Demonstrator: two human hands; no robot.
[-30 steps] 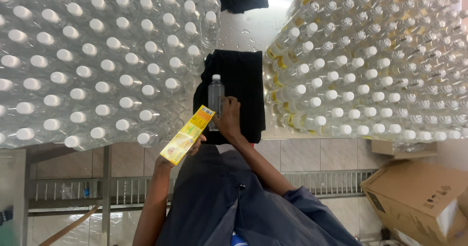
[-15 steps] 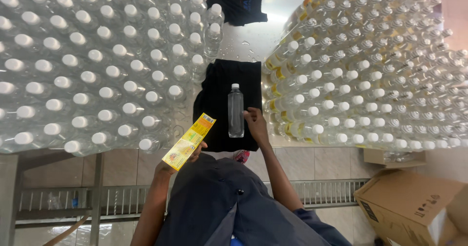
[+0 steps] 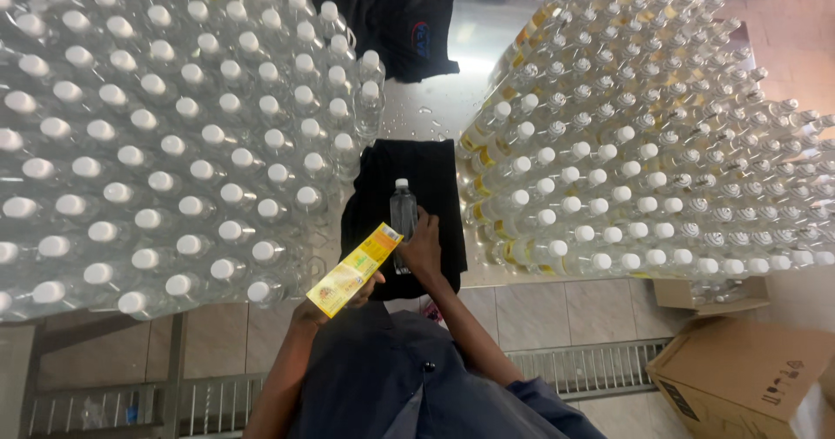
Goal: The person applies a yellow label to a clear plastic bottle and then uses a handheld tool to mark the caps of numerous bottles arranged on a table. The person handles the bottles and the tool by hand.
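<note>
A clear plastic bottle (image 3: 402, 206) with a white cap lies on a black cloth (image 3: 439, 178) on the steel table. My right hand (image 3: 424, 248) grips the bottle's lower part. My left hand (image 3: 370, 288) holds a yellow label strip (image 3: 355, 269) tilted up toward the bottle, its upper end touching the bottle beside my right hand. My dark blue sleeves and shirt fill the bottom middle.
Several unlabelled capped bottles (image 3: 156, 143) stand packed on the left. Several yellow-labelled bottles (image 3: 644, 143) crowd the right. Another black cloth (image 3: 396, 22) lies at the back. A cardboard box (image 3: 748, 378) sits on the floor at right; a metal grate (image 3: 600, 365) runs below the table.
My right hand moved back left onto the bottle and gripped it; the bottle shifted left. The label strip rose to meet the bottle. The camera view tilted slightly.
</note>
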